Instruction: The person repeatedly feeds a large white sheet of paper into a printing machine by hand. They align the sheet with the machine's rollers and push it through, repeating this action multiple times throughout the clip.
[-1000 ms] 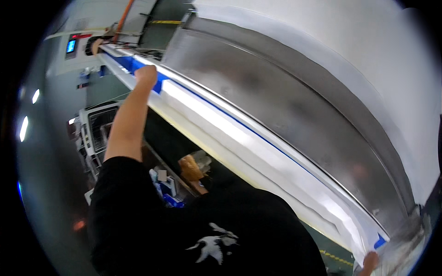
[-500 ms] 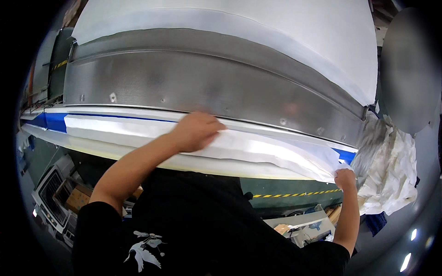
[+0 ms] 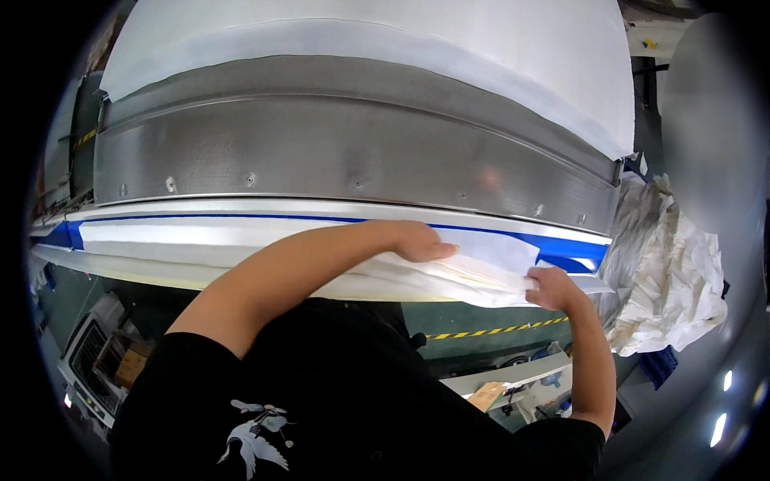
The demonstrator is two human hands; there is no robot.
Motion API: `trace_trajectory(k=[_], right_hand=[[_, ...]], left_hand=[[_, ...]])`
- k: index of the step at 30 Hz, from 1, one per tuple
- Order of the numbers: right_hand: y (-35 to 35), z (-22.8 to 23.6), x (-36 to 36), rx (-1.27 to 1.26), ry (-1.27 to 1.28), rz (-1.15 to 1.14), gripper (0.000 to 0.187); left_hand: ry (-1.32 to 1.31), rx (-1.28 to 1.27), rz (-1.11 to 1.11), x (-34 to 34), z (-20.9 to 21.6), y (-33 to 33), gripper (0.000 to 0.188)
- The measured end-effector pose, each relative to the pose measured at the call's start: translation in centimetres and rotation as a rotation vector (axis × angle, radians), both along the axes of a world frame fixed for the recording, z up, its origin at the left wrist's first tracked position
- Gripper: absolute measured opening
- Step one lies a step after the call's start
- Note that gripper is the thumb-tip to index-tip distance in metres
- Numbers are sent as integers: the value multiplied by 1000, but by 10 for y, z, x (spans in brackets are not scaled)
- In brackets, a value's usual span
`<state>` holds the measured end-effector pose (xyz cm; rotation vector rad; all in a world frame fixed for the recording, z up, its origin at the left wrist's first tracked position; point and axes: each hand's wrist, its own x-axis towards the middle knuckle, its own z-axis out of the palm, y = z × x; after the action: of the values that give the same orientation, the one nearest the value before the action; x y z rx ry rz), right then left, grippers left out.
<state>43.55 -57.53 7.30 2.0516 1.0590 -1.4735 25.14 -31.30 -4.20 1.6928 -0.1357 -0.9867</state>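
A long white sheet (image 3: 208, 236), cloth or paper, lies folded in layers along the light-coloured ledge in front of me, over a blue strip (image 3: 565, 250). The blue shows as a thin line behind the sheet and more broadly at both ends. My left hand (image 3: 425, 242) rests on the sheet right of the middle, its fingers bent in against the layers and partly hidden. At the sheet's right end, my right hand (image 3: 552, 289) grips the bunched corner in closed fingers. Beyond the ledge rises a grey metal panel (image 3: 297, 144) with several small fixings.
A broad white cover (image 3: 385, 40) drapes over the far side of the panel. Crumpled whitish sheeting (image 3: 670, 280) hangs at the right end. Below lie a yellow-black floor stripe (image 3: 497, 329), a whitish bench (image 3: 513, 377) and a cardboard box (image 3: 132, 365) at left.
My left hand has slid right along the sheet. My right hand has drawn the corner inward to the left, baring more of the blue strip at the right end.
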Motion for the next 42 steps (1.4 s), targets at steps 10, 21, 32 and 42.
trace_trajectory(k=[10,21,32,42], right_hand=[[46,-68,0,-123,277,-296,45],[58,-91,-54,269,-10,-311,17],[186,-34,-163,876,992,-1205,40],[228,6,-176,1028,1105,-1075,39]], left_hand=[[-32,229,492,-58,79,133,39],[-6,519,977,-161,75,163,25],[-302,373,786,-147,101,87,23],[-401,351,1023,-150,144,79,20]])
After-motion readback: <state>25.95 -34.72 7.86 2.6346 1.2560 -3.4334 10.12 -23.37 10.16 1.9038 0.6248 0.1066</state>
